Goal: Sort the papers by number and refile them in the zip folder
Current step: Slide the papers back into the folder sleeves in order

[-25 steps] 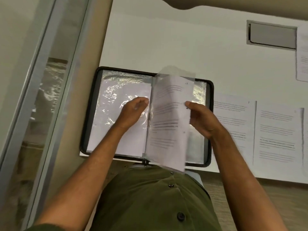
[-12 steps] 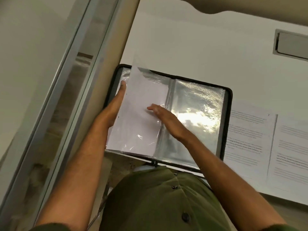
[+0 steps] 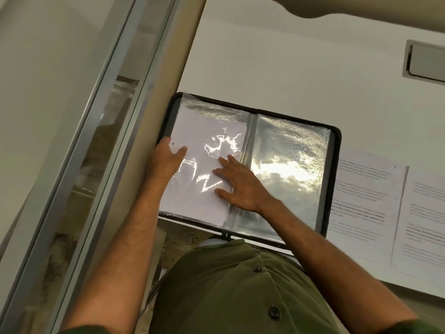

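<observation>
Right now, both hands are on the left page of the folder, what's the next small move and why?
Probably lift the right hand and reach for the nearest printed sheet on the table: the left sleeve already holds paper, the right sleeve looks empty.

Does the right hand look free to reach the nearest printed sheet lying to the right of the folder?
Probably yes. The right hand rests flat on the filled sleeve, gripping nothing, and the nearest printed sheet lies uncovered just past the zip folder with nothing between.
</observation>
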{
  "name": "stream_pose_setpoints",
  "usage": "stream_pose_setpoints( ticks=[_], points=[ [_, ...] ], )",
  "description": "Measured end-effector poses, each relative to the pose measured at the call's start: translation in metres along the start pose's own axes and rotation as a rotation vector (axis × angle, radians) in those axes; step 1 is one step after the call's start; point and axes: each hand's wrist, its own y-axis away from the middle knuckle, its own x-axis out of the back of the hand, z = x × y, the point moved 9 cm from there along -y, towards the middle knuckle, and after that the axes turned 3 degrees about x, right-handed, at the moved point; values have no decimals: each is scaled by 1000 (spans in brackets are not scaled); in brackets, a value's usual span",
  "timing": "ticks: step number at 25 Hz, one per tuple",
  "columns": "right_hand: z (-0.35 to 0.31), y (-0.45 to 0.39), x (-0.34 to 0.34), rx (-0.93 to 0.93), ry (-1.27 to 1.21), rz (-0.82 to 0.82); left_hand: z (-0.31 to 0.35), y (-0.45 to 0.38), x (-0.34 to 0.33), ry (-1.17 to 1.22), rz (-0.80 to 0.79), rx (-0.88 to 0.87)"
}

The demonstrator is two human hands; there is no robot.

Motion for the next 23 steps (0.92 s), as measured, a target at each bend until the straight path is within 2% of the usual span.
stream_pose_setpoints(
  ticks=[5, 9, 12, 14, 18, 23],
  points=[
    [-1, 1, -2, 93, 111, 28, 8, 11, -3, -236, 190, -91],
    [0, 1, -2, 107, 131, 39, 8, 14, -7, -335, 265, -107],
    [0, 1, -2, 118, 122, 55, 17, 20, -17, -521, 308, -195],
    [2, 0, -3, 126, 118, 52, 23, 23, -33, -581, 256, -272],
    [3, 1, 4, 133, 52, 61, 42, 38, -69, -530, 108, -389],
    [40, 40, 62, 2, -26, 316, 81, 48, -103, -439, 61, -518]
  ],
)
